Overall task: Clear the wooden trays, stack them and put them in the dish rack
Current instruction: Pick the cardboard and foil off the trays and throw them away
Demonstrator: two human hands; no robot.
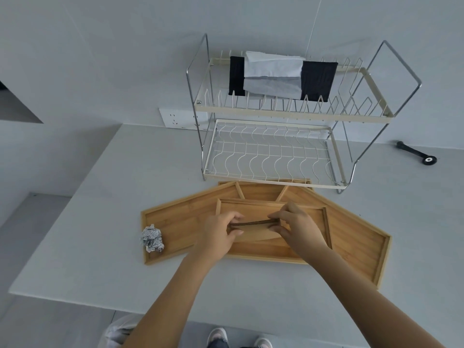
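Counts: four wooden trays visible on the bench (100,197), one dish rack, one paper ball, two hands.

Trays sit overlapped in a fan at the middle of the bench, just in front of the dish rack (273,151). Left tray (175,222) angles toward the bench's left edge; right tray (359,237) angles toward the near-right, its corner close to the bench's near edge. Back tray (261,190) lies under both, its far edge tucked beneath the rack's lower shelf. Top tray (251,209) is the smaller one, resting on the others in the centre.

Crumpled paper ball (152,238) sits in the left tray's near-left corner, well left of the left hand.

Both hands are over the top tray, holding one thin dark stick (251,223) between them, roughly level. Left hand (219,233) has fingers curled, thumb and fingertips pinching the stick's left end. Right hand (297,226) pinches the right end, fingers bent down. There's a light wooden piece directly under the stick; can't tell whether it's part of the tray or loose.

Rack is two-tier and stands at the bench's back edge against the wall. Upper tier carries a black cloth (317,80) and a white towel (272,74) draped across it. Lower tier holds no trays.

Black handled tool (416,153) lies on the bench to the right of the rack, well apart from the trays.
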